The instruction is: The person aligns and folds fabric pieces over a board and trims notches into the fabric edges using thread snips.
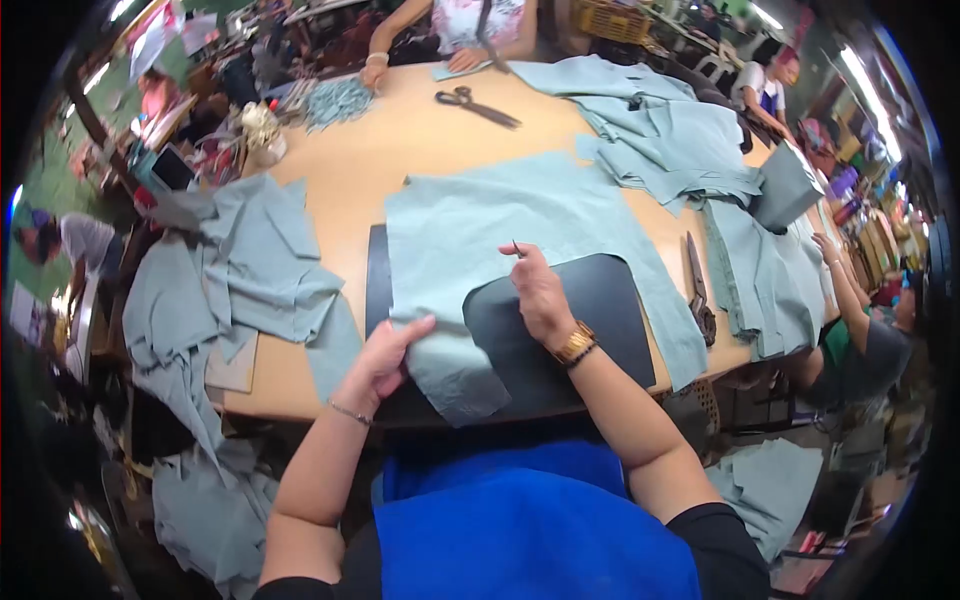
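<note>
A large light green fabric piece (500,215) lies on the wooden table, partly over a dark mat (590,320). My left hand (385,360) pinches the fabric's near left part, thumb on top, and that part hangs toward the table's front edge. My right hand (540,295) is closed around a small dark tool (517,248), whose tip shows above the fingers; most of it is hidden in the hand. This hand is over the mat, beside the curved edge of the fabric.
Fabric heaps lie at left (225,270), back right (660,140) and right (765,270). Large scissors (478,105) lie at the back, another pair (698,290) at right. A person's hands (375,72) are at the far edge, near fabric scraps (337,102).
</note>
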A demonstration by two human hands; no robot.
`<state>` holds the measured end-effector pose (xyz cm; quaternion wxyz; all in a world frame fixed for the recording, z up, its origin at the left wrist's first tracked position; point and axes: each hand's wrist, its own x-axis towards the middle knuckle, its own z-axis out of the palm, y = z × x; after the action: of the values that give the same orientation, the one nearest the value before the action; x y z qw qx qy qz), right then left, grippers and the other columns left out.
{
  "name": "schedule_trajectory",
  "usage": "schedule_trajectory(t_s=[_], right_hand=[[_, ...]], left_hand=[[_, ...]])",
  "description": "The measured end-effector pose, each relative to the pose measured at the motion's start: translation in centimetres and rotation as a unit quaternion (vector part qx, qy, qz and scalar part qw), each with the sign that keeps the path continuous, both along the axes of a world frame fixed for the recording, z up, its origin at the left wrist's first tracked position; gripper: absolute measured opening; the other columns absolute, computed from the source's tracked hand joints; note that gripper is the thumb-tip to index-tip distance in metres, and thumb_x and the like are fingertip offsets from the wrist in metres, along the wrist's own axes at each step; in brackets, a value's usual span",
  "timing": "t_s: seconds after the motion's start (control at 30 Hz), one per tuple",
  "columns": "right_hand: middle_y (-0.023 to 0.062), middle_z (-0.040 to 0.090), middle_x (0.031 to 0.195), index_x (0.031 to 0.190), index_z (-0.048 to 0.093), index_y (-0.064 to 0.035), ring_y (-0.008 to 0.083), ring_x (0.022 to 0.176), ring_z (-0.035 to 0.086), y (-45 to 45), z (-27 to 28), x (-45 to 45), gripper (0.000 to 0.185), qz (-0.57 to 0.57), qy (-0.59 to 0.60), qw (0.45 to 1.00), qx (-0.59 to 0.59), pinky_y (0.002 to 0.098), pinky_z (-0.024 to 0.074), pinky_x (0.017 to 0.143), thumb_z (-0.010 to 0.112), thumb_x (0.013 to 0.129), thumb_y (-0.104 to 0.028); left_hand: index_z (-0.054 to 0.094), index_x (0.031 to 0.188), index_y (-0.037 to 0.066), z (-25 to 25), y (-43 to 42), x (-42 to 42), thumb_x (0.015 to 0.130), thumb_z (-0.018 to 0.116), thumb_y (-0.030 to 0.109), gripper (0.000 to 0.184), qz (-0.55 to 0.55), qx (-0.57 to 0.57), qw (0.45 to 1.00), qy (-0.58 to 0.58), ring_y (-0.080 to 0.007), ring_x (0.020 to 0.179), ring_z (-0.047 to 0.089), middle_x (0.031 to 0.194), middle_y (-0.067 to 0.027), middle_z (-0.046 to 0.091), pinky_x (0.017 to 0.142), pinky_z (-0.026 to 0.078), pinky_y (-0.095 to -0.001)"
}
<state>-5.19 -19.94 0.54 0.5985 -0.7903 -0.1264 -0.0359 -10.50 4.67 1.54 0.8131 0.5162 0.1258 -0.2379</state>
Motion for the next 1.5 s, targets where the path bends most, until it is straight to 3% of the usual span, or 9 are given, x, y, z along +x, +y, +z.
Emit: schedule_trajectory(t_s=[0.03,0.13,0.33,0.73,1.13,1.27,1.37,1.47,1.5], right_hand=[[-0.0012,0.048,0.074,0.122,0.055,-0.0086,0.0066,0.058,0.040,0.0,-0.6,-0.9,0.042,0.034,0.095,0.983,0.151,0.0256,0.0389,0.053,0.038,0.106,-0.044],[-0.0021,0.047,0.074,0.121,0.053,-0.0093,0.0072,0.056,0.039,-0.3,0.6,-3.9,0.043,0.067,0.313,0.901,0.294,0.0246,0.0378,0.051,0.038,0.105,-0.047],[-0.0035,0.044,0.072,0.124,0.051,-0.0109,0.0054,0.055,0.036,-0.2,1.5,-3.9,0.044,0.173,0.473,0.810,0.300,0.0212,0.0334,0.049,0.040,0.104,-0.048],[-0.0053,0.039,0.068,0.124,0.052,-0.0086,0.0033,0.051,0.030,1.7,0.4,-0.4,0.041,0.250,0.498,0.749,0.360,0.0173,0.0242,0.041,0.038,0.105,-0.041],[-0.0048,0.040,0.067,0.115,0.052,-0.0085,0.0030,0.050,0.030,1.7,0.3,-1.4,0.034,0.225,0.473,0.776,0.352,0.0178,0.0244,0.040,0.041,0.105,-0.039],[-0.0047,0.040,0.066,0.113,0.052,-0.0084,0.0030,0.049,0.030,1.8,0.9,-1.1,0.033,0.221,0.504,0.753,0.360,0.0173,0.0249,0.040,0.041,0.105,-0.039],[-0.0048,0.039,0.065,0.112,0.052,-0.0084,0.0025,0.049,0.029,2.3,1.0,-0.9,0.032,0.213,0.497,0.765,0.350,0.0162,0.0254,0.039,0.041,0.106,-0.038],[-0.0049,0.039,0.065,0.111,0.052,-0.0082,0.0025,0.048,0.030,2.3,0.6,-1.0,0.031,0.219,0.482,0.777,0.341,0.0166,0.0251,0.039,0.041,0.106,-0.037],[-0.0049,0.040,0.065,0.111,0.052,-0.0080,0.0025,0.049,0.030,2.0,0.5,-1.2,0.031,0.224,0.480,0.776,0.343,0.0169,0.0251,0.039,0.042,0.106,-0.037]], left_hand=[[0.057,0.126,0.001,-0.6,0.5,0.3,0.093,0.068,0.016,0.038,0.012,-0.002,1.000,-0.017,-0.0179,0.102,0.066,0.116,-0.0081,0.067,0.088,0.055,-0.0355],[0.057,0.127,0.003,-2.0,1.2,0.1,0.094,0.066,0.014,0.036,0.048,0.000,0.996,-0.073,-0.0163,0.104,0.065,0.118,-0.0070,0.066,0.089,0.052,-0.0336],[0.052,0.133,0.004,-3.0,1.2,-1.3,0.094,0.062,0.008,0.041,0.087,0.048,0.985,-0.144,-0.0144,0.110,0.059,0.121,-0.0050,0.063,0.096,0.047,-0.0309],[0.050,0.134,0.003,-3.3,1.6,-1.7,0.086,0.058,0.002,0.050,0.088,0.033,0.989,-0.113,-0.0143,0.110,0.057,0.122,-0.0045,0.061,0.098,0.042,-0.0296],[0.050,0.133,0.006,-4.4,2.3,-1.6,0.085,0.059,0.003,0.049,0.095,0.020,0.991,-0.092,-0.0142,0.105,0.056,0.115,-0.0027,0.061,0.095,0.043,-0.0301],[0.051,0.132,0.006,-3.6,1.9,-1.7,0.085,0.059,0.002,0.049,0.106,0.013,0.990,-0.089,-0.0141,0.103,0.056,0.114,-0.0030,0.061,0.093,0.044,-0.0300],[0.046,0.130,0.006,-4.4,1.7,-1.5,0.085,0.055,0.004,0.046,0.124,0.037,0.985,-0.113,-0.0191,0.075,0.064,0.097,-0.0088,0.063,0.063,0.055,-0.0343],[0.047,0.130,0.007,-4.6,2.0,-1.4,0.085,0.055,0.004,0.046,0.117,0.033,0.986,-0.118,-0.0192,0.073,0.064,0.096,-0.0087,0.063,0.062,0.055,-0.0341],[0.048,0.131,0.007,-4.4,2.1,-1.5,0.085,0.056,0.003,0.047,0.113,0.023,0.987,-0.111,-0.0178,0.084,0.062,0.102,-0.0072,0.062,0.073,0.052,-0.0331]])
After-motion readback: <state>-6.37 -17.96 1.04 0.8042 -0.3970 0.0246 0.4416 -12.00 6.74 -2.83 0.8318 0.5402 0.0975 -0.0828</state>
